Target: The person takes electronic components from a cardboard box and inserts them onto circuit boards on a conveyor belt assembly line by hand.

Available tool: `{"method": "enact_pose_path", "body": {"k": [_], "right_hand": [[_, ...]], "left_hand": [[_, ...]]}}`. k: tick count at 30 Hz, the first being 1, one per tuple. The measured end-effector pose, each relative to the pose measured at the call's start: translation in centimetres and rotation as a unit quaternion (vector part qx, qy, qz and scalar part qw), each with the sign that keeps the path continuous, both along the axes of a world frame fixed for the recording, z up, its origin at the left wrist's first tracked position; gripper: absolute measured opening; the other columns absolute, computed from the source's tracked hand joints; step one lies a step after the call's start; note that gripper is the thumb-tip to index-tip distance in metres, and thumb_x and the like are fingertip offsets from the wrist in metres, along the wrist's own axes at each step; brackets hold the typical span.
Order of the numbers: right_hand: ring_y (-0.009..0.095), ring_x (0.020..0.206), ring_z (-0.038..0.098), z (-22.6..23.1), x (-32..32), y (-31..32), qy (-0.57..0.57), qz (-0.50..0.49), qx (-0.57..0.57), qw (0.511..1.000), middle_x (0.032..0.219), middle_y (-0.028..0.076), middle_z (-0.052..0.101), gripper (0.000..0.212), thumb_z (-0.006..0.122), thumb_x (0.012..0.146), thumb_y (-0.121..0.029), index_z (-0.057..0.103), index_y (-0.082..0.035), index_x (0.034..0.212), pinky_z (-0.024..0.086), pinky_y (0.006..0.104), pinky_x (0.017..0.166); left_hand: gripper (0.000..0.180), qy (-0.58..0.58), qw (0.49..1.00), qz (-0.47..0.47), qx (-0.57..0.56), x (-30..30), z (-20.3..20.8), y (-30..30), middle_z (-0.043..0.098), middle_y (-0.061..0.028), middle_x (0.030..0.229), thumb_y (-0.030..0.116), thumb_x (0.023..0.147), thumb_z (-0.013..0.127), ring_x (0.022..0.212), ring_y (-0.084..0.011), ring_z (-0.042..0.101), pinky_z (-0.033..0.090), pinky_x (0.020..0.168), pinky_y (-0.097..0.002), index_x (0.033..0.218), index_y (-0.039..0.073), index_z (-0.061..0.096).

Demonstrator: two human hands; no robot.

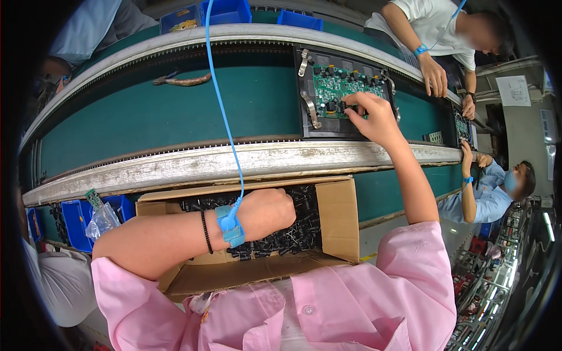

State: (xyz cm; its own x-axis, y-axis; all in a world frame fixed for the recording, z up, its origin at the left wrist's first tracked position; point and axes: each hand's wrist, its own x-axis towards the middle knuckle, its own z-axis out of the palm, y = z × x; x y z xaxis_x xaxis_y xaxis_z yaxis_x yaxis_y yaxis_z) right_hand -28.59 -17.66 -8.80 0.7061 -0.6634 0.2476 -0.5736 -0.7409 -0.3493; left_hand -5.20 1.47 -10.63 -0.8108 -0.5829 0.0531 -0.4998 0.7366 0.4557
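While the left hand [267, 213] curls over black parts [287, 240] in an open box [339, 222], the right hand [373, 117] has its thumb and finger close together at a green board [329, 88], which lies in a black frame [336, 130] on the surface [257, 111]. From where I stand, the two hands are well apart, and I can't tell whether either grips anything.

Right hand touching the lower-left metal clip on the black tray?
Apart. The head view shows it: the right hand's thumb and fingertips are over the green circuit board, with board visible between them and the clip.
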Motion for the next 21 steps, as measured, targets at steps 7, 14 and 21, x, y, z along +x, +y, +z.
{"method": "enact_pose_path", "body": {"k": [7, 14, 21], "right_hand": [[0.013, 0.057, 0.048, -0.4, -0.3, -0.8, 0.016, -0.022, 0.043, 0.999, 0.086, 0.004, 0.070, 0.018, 0.068, 0.071, 0.007, 0.063, -0.002, 0.085, 0.044, 0.0254, 0.056], [0.017, 0.057, 0.053, 0.1, -0.6, -0.6, 0.001, -0.038, 0.043, 0.998, 0.072, 0.006, 0.063, 0.026, 0.071, 0.069, 0.002, 0.066, -0.006, 0.093, 0.044, 0.0279, 0.053], [0.019, 0.076, 0.057, 8.1, 6.4, 7.3, -0.182, 0.147, -0.018, 0.972, 0.096, 0.008, 0.068, 0.029, 0.069, 0.065, 0.004, 0.068, -0.002, 0.093, 0.047, 0.0261, 0.069]], "left_hand": [[0.005, 0.009, 0.998, -0.002, 0.060, 0.5, 2.8, -0.7, 0.064, -0.0143, 0.066, 0.003, 0.065, 0.062, 0.059, -0.0300, 0.059, 0.051, 0.060, -0.0386, 0.064, 0.001, 0.066], [0.008, 0.117, 0.954, 0.074, 0.267, 2.3, 9.6, -4.0, 0.064, -0.0112, 0.070, 0.001, 0.071, 0.058, 0.061, -0.0199, 0.059, 0.049, 0.059, -0.0277, 0.073, -0.001, 0.065], [0.010, 0.464, 0.677, 0.294, 0.489, 3.5, 7.9, -5.1, 0.066, -0.0081, 0.075, 0.000, 0.079, 0.064, 0.066, -0.0090, 0.058, 0.046, 0.061, -0.0174, 0.088, -0.001, 0.067]]}}
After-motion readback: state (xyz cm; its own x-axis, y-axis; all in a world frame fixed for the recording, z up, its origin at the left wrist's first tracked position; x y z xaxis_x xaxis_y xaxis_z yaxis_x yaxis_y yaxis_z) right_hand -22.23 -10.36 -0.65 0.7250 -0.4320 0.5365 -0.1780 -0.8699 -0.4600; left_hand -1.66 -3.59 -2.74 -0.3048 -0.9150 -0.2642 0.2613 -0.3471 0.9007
